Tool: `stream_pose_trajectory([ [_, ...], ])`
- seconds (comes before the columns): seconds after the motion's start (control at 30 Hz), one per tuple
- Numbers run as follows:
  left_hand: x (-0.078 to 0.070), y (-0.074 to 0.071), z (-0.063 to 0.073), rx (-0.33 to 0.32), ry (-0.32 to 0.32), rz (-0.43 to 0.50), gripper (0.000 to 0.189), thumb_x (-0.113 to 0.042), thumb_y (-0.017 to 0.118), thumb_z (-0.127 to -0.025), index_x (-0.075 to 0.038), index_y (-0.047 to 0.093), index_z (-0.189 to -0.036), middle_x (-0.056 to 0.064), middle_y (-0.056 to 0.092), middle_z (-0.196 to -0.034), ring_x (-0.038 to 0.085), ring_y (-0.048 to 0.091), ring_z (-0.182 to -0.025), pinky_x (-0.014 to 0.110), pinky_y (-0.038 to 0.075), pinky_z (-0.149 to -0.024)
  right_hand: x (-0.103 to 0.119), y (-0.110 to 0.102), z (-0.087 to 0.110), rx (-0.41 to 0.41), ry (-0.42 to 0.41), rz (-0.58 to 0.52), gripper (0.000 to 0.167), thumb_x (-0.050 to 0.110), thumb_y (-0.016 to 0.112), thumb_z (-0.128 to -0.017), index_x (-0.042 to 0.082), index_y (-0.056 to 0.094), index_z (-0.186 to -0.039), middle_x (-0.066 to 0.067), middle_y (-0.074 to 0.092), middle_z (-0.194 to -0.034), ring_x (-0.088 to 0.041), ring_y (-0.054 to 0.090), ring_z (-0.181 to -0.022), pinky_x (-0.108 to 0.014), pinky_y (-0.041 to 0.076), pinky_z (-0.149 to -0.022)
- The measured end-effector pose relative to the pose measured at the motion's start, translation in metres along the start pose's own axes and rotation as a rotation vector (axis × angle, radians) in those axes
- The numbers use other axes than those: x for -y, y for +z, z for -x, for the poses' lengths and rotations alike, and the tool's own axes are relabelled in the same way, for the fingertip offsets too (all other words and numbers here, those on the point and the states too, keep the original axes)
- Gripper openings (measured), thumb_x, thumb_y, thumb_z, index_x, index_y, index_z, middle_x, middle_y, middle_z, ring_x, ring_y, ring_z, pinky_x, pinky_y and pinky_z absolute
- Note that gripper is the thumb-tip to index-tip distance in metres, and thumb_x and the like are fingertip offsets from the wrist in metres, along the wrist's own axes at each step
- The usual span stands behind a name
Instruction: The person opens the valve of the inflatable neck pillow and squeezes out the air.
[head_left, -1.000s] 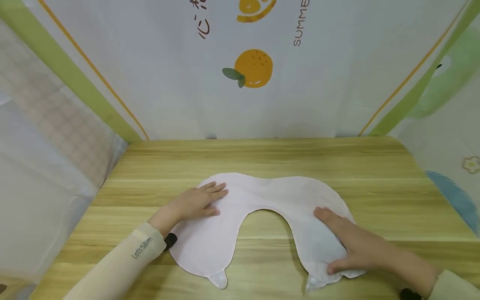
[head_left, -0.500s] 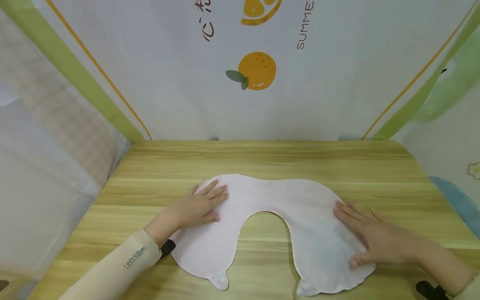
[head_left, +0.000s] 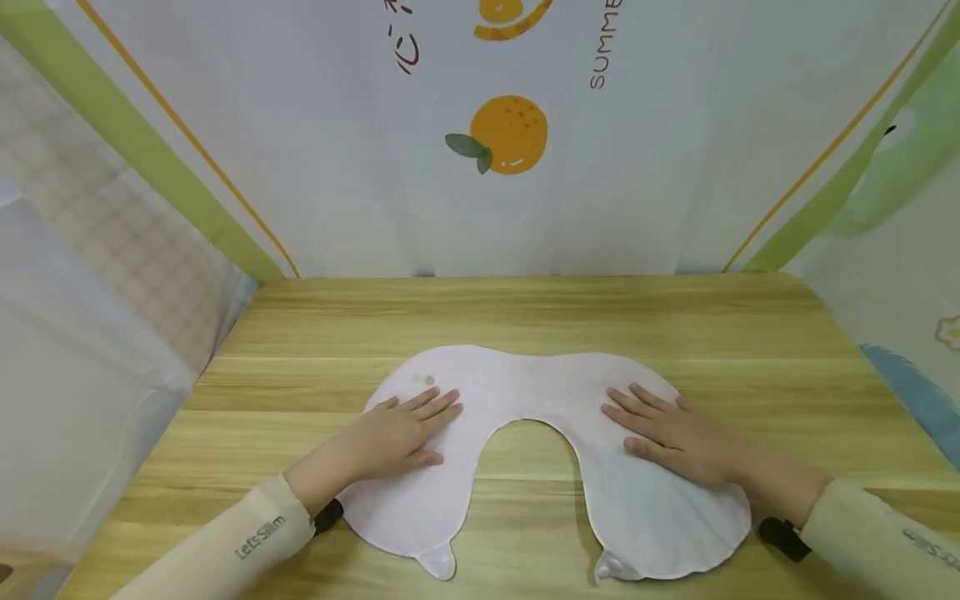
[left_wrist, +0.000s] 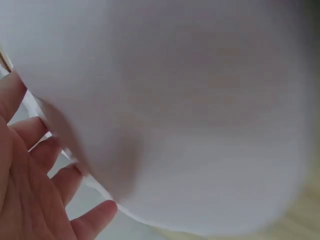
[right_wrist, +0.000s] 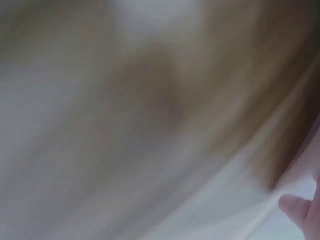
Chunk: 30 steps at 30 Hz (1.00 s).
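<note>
A pale pinkish-white, U-shaped inflatable neck pillow (head_left: 536, 383) lies flattened on the wooden table, its two ends toward me. On its left lobe rests my left hand (head_left: 390, 437), fingers straight and spread. A small clear valve (head_left: 429, 380) shows just beyond those fingertips. My right hand (head_left: 686, 437) lies across the right lobe, its fingers also extended and apart. Up close in the left wrist view, the fingertips (left_wrist: 107, 210) press against the pillow's smooth surface. The right wrist view is blurred, with only a thumb (right_wrist: 295, 207) at its edge. Small clear tabs (head_left: 437, 560) stick out at both ends.
The wood-grain table (head_left: 525, 312) ends at a white curtain (head_left: 360, 208) printed with an orange and lettering. More printed cloth (head_left: 892, 275) hangs at the right, and pale checked cloth (head_left: 150, 258) at the left. Black wrist cameras (head_left: 783, 537) sit under both wrists.
My right hand moved out to the pillow's right edge, then back in over the lobe. The lobe's crumpled lower edge now lies smoother. My left hand slid slightly nearer me, uncovering the valve.
</note>
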<state>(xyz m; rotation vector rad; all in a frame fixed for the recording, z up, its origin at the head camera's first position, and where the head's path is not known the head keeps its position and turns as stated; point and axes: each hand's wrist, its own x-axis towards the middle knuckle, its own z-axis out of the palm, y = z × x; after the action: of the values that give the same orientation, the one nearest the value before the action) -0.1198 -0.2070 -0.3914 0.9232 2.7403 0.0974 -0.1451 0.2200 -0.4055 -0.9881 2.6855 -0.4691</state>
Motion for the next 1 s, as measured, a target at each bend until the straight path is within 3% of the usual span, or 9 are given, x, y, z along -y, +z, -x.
stream_pose_trajectory([
  [0.23, 0.022, 0.006, 0.031, -0.051, -0.056, 0.056, 0.072, -0.048, 0.053, -0.099, -0.013, 0.030, -0.157, 0.006, 0.027, -0.165, 0.035, 0.025, -0.151, 0.073, 0.034, -0.106, -0.032, -0.017, 0.006, -0.005, 0.133, 0.145, 0.070, 0.054, 0.044, -0.102, 0.018, 0.024, -0.159, -0.010, 0.018, -0.167, -0.042, 0.018, -0.152, -0.082, 0.015, -0.104],
  [0.4, 0.038, -0.009, 0.042, -0.063, -0.162, 0.012, 0.074, -0.047, 0.056, -0.098, -0.005, 0.034, -0.154, 0.014, 0.031, -0.162, 0.043, 0.028, -0.148, 0.076, 0.033, -0.103, -0.027, -0.021, -0.013, -0.050, 0.059, 0.201, 0.068, 0.053, 0.042, -0.103, 0.024, 0.021, -0.160, -0.009, 0.013, -0.168, -0.040, 0.015, -0.153, -0.080, 0.015, -0.107],
  [0.53, 0.041, -0.027, 0.020, -0.071, -0.193, -0.037, 0.071, -0.042, 0.057, -0.099, -0.003, 0.035, -0.153, 0.017, 0.031, -0.161, 0.044, 0.027, -0.148, 0.076, 0.032, -0.104, -0.011, -0.019, -0.039, -0.040, -0.052, 0.220, 0.066, 0.053, 0.041, -0.103, 0.027, 0.021, -0.160, -0.006, 0.012, -0.169, -0.038, 0.014, -0.154, -0.078, 0.016, -0.110],
  [0.7, 0.031, -0.031, -0.032, -0.033, -0.057, -0.005, 0.070, -0.045, 0.053, -0.101, -0.009, 0.029, -0.157, 0.011, 0.026, -0.165, 0.037, 0.021, -0.153, 0.073, 0.028, -0.110, 0.002, -0.011, -0.056, 0.055, -0.130, 0.235, 0.065, 0.054, 0.039, -0.103, 0.025, 0.024, -0.159, -0.006, 0.016, -0.168, -0.037, 0.015, -0.154, -0.079, 0.017, -0.109],
  [0.83, 0.023, -0.028, -0.060, 0.057, -0.002, -0.007, 0.069, -0.048, 0.049, -0.102, -0.014, 0.027, -0.158, 0.004, 0.023, -0.166, 0.029, 0.020, -0.154, 0.070, 0.026, -0.113, 0.003, -0.007, -0.055, 0.111, -0.076, 0.186, 0.067, 0.055, 0.037, -0.103, 0.023, 0.021, -0.160, -0.006, 0.013, -0.168, -0.037, 0.012, -0.154, -0.080, 0.014, -0.109],
  [1.0, 0.024, -0.027, -0.065, 0.115, -0.077, -0.050, 0.074, -0.049, 0.052, -0.100, -0.014, 0.024, -0.159, 0.002, 0.020, -0.167, 0.025, 0.022, -0.154, 0.072, 0.021, -0.114, -0.005, -0.005, -0.038, 0.095, 0.049, 0.089, 0.073, 0.056, 0.039, -0.103, 0.021, 0.012, -0.161, -0.010, 0.003, -0.169, -0.040, 0.003, -0.155, -0.079, 0.008, -0.110],
])
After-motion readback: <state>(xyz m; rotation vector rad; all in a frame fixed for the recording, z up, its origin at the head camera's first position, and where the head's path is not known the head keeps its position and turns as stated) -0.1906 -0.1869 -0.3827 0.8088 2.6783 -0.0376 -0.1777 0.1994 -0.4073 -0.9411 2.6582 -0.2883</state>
